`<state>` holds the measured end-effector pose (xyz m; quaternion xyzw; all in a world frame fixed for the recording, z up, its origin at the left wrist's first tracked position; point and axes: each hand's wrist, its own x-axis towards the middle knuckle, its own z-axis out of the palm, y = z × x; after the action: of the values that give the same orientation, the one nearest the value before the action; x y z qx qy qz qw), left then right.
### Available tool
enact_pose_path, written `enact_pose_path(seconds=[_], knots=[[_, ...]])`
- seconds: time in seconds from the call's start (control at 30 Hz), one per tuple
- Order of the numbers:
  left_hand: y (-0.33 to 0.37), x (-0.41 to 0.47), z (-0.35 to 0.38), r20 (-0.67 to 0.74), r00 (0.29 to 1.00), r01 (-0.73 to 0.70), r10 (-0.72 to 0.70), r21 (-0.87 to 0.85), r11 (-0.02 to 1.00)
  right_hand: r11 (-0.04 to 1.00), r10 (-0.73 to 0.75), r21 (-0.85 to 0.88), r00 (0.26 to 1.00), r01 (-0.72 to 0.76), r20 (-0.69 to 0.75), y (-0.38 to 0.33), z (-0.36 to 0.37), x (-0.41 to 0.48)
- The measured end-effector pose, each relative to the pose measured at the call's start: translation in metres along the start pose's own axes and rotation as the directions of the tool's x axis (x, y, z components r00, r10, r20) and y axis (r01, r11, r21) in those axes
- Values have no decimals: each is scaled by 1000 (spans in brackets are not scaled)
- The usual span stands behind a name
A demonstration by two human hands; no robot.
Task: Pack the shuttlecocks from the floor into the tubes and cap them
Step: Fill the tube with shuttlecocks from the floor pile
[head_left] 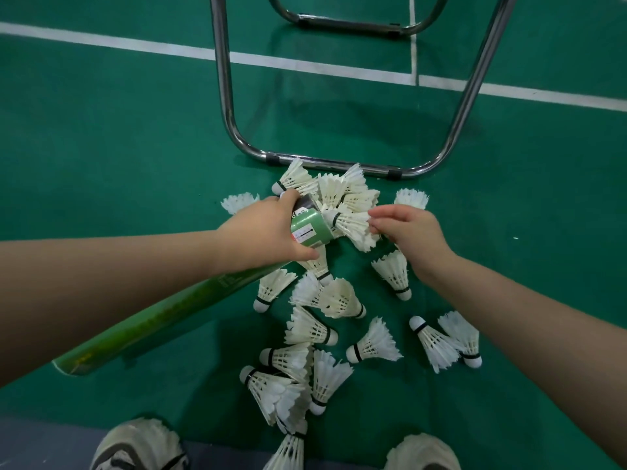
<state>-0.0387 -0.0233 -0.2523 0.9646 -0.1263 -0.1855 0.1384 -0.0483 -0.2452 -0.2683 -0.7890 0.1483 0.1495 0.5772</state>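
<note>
Left hand (268, 232) is gripping the long matte green cylindrical tube (163, 320) just behind its far end, fingers and thumb wrapping round the barrel. The tube is running diagonally from lower left to centre frame, its near end sitting low by the floor and its far end raised over the pile. A paler green band with a small printed label is ringing that far end.

A dark glossy piece (305, 202) with white print is showing just above the band, beside the thumb; can't tell what it is.

Right hand (412, 237) is pinching the white feather shuttlecock (353, 225) by the edge of its flared skirt, fingertips closing narrow on the feathers. The shuttlecock is lying sideways, its rounded white cork tip with a black band pointing left at the tube mouth. The tip is sitting right at the rim; can't tell if it's inside.

Loose shuttlecocks (376, 342) are lying scattered on the green court floor (118, 147), all with the same conical, ribbed feather skirts and black-banded cork tips. One dense clump is sitting behind the tube end, several overlapping. Others are trailing down toward the feet, some touching, some apart.

A chrome tubular frame (226, 96) with rounded bends is standing on the floor just behind the clump, dark sleeves on its bottom bar. White painted lines (101, 40) are crossing the floor. Pale mesh shoes (135, 442) are showing at the bottom edge, one on each side of the nearest shuttlecocks.
</note>
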Motion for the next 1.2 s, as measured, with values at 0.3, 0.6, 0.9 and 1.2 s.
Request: enact_pose_path(seconds=[0.3,0.6,0.9,1.2], knots=[[-3,-4,-1,-2,1000,8,-8,27,1000,879,191,-459,978,-130,88,19,10,-2],[-9,-8,3,17,1000,13,-13,4,1000,833,305,-490,952,-257,20,25,16,10],[-14,-6,2,14,1000,22,-22,-22,1000,916,393,-45,915,-398,-94,16,23,13],[-6,-5,4,38,999,19,-19,19,1000,998,-56,19,981,60,-186,6,6,-4]])
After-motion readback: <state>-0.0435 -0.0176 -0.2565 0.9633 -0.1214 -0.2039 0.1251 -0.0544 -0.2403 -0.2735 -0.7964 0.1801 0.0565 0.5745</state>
